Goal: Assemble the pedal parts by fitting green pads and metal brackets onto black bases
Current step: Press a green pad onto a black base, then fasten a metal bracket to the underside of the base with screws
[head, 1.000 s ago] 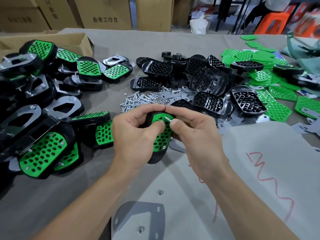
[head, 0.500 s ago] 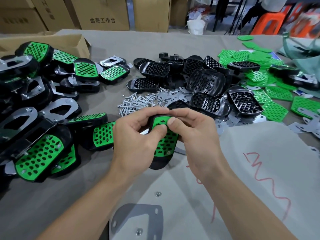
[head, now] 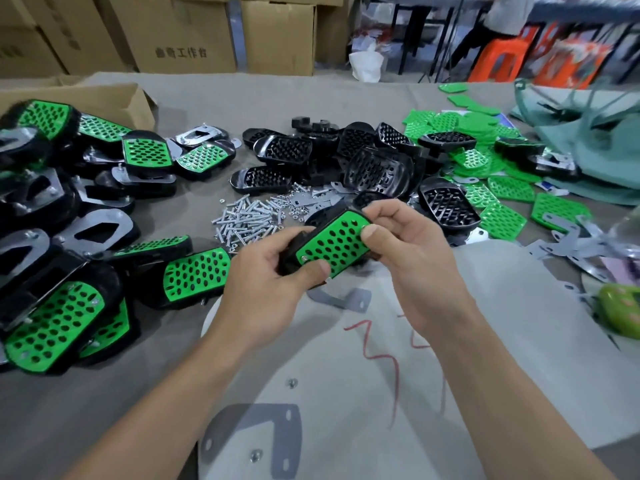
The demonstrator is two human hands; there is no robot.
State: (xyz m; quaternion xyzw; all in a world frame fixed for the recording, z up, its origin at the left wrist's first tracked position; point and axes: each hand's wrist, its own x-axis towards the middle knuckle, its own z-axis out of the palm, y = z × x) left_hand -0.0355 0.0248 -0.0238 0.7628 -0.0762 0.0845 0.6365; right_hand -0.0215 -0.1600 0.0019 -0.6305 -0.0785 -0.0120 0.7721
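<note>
**Where two hands meet: one pedal, gripped at both ends**

While reaching over the grey table (head: 214,109), holds one pedal (head: 330,245) just above it at the middle of the scene, slanted from near left to far right, green pad (head: 341,239) facing up in its black base (head: 289,252). Grips the near-left end with the left hand (head: 266,292), thumb pressed on the pad, fingers curled round the underside of the base. Pinches the far-right end with the right hand (head: 412,268), thumb flat on the pad, fingers curled over the far edge. Directly below the pedal, on a white sheet (head: 519,341) marked with a red scribble, a bent metal bracket (head: 341,299). Just beyond the hands, a loose heap of screws (head: 246,220); farther off and to the right, a pile of bare black bases (head: 375,169), studded insides showing. Far right, scattered loose green pads (head: 502,221) with flat metal brackets (head: 561,237) lying among and near them. All along the left, heaped finished pedals (head: 55,327), some pad up, some bracket side up, next to an open cardboard box (head: 114,98) at the far left
</note>
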